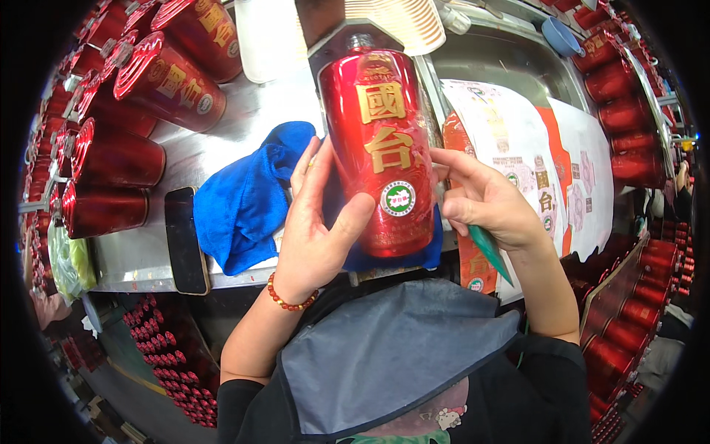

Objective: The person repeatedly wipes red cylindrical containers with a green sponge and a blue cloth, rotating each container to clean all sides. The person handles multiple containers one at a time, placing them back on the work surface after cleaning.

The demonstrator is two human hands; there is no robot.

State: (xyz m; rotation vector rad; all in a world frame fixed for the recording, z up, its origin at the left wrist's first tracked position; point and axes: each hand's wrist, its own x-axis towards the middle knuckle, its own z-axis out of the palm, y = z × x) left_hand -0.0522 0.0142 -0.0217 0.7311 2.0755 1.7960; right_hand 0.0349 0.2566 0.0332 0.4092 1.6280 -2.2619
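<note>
A glossy red bottle (342, 126) with gold characters and a round white-and-green emblem (399, 198) stands in front of me, its short neck toward the far side. My left hand (322, 229) cradles its lower left side, thumb across the front and fingers behind. My right hand (492, 200) is curled round a flat, pointed green tool (488, 255), perhaps a scraper, whose tip points down toward me. The right fingertips reach the bottle's right edge; whether they press on it I cannot tell. A blue cloth (248, 200) lies left of the bottle, with more blue cloth beneath it.
White printed sheets (584, 177) and orange-red sheets (462, 133) overlap at right. Several red bottles (170, 85) crowd the metal table's left; more stand on racks (629, 118) at right. A dark phone (186, 240) lies near the front edge. A blue bowl (560, 35) sits far right.
</note>
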